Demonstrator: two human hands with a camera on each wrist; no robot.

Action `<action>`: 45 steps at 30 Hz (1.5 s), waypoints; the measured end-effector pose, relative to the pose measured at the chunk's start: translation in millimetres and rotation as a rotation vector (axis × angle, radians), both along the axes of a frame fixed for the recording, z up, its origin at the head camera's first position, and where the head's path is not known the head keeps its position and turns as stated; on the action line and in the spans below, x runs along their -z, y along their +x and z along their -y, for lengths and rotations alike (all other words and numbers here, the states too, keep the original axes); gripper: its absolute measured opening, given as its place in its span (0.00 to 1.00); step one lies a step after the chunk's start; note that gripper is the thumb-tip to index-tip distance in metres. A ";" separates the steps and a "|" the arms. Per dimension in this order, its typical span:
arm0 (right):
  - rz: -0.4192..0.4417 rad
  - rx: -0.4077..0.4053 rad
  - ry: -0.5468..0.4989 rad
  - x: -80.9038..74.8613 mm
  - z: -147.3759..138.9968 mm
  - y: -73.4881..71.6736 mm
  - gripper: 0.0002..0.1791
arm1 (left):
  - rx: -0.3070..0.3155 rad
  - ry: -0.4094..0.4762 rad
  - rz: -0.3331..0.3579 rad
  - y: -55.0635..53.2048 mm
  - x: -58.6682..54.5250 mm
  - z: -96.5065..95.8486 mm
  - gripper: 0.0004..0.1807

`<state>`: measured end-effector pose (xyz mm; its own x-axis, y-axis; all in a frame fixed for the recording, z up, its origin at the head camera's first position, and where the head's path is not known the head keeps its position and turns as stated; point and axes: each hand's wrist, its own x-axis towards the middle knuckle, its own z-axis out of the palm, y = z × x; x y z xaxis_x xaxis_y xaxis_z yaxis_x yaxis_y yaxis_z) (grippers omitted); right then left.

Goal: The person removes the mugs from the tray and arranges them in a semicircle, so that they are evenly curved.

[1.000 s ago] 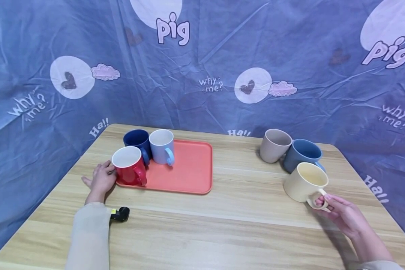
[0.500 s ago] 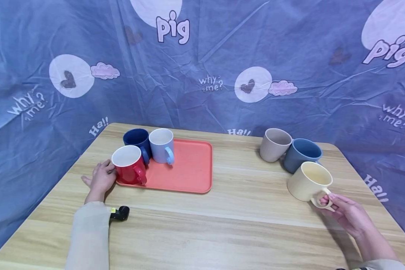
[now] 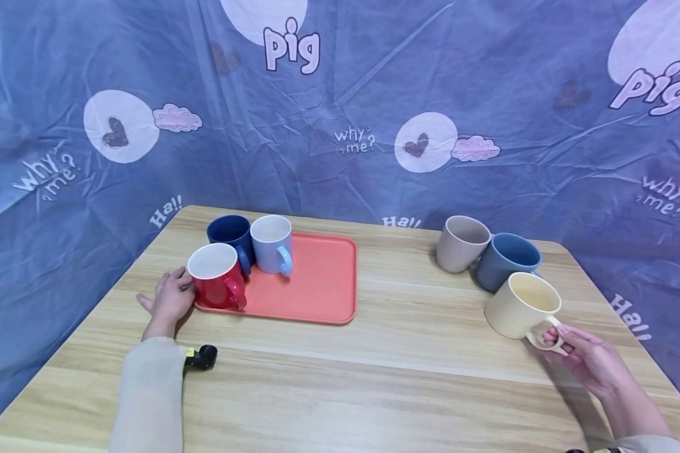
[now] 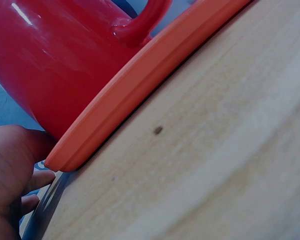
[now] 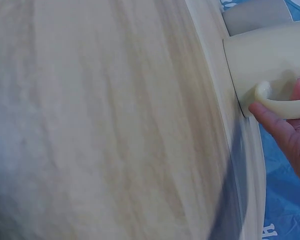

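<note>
In the head view my right hand pinches the handle of a cream mug. The right wrist view shows a fingertip at the base of that handle and fingers through its loop. A grey mug and a slate-blue mug stand just behind, the latter partly covered. On the far left, my left hand holds the corner of a coral tray. One digit lies over the rim beside a red mug, with other fingers lower, outside it.
A navy mug and a light-blue mug stand behind the red one on the tray's left half. Wooden tabletop stretches between the hands. A patterned blue cloth hangs behind the table.
My right hand has shifted the cream mug to the right, more early on and only slightly in the last half second. The left hand, tray and other mugs stay where they were.
</note>
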<state>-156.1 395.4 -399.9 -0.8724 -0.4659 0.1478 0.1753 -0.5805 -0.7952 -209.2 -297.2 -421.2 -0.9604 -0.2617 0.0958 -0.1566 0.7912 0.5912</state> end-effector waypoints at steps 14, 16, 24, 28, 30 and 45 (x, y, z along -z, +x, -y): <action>-0.003 0.018 -0.020 -1.7 -13.2 -5.0 0.24 | 0.003 0.000 0.004 -0.4 0.2 -1.0 0.20; 0.007 0.030 -0.016 -2.1 -14.7 -5.0 0.24 | 0.002 0.002 0.003 -0.5 0.2 -0.6 0.19; 0.043 0.052 -0.023 -2.7 -21.0 -8.1 0.21 | -0.002 0.003 0.003 -0.5 -0.6 -0.5 0.19; 0.055 0.055 -0.012 -2.3 -24.5 -9.3 0.19 | 0.000 0.003 0.002 -0.8 0.3 0.4 0.19; 0.050 0.054 -0.011 -2.3 -26.1 -10.0 0.19 | 0.001 0.003 0.003 -0.7 0.3 0.6 0.19; -0.022 0.057 -0.025 -1.0 -32.8 -14.4 0.22 | -0.003 0.020 -0.006 -2.7 5.3 4.3 0.19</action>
